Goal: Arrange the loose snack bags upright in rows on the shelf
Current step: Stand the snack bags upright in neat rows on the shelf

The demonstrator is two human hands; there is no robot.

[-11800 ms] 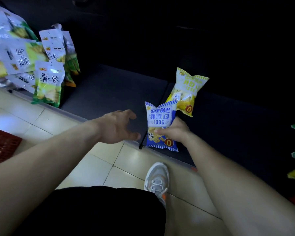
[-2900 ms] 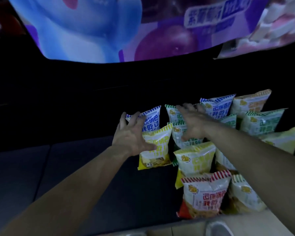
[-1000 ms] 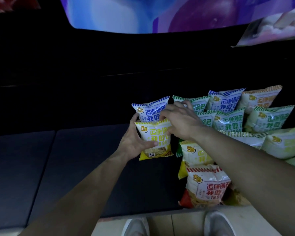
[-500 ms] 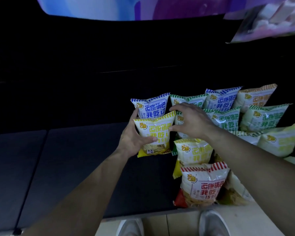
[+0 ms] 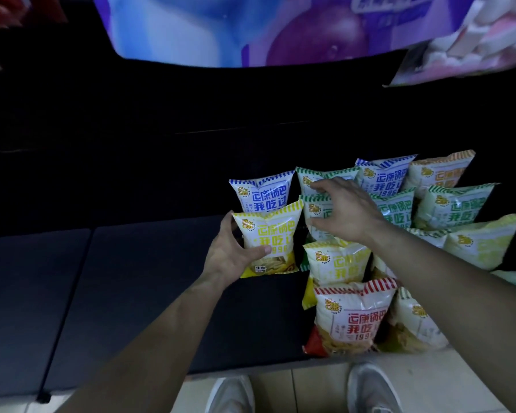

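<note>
Grey shoes (image 5: 370, 389): ours, on pale floor tiles at the near edge, just in front of the shelf (image 5: 131, 293).
Front row: we see a red-striped bag (image 5: 352, 317) standing upright at the shelf lip, more bags tucked close on its right.
Left hand (image 5: 230, 254): our fingers and thumb grip the yellow-striped bag (image 5: 268, 236) by its left side, holding it upright at the left end of the group.
Right hand (image 5: 343, 210): our fingers are spread open and curled over the green-striped bags (image 5: 316, 210), touching their tops, gripping nothing that we can make out.
Behind: a blue-striped bag (image 5: 259, 195) stands just past the yellow one.
Progress: we judge several rows formed on the right; the left column is short.
Left to do: the shelf's dark left half lies bare.
In the way: crowded neighbours could tip.
Far: a purple poster (image 5: 251, 31) hangs above.
</note>
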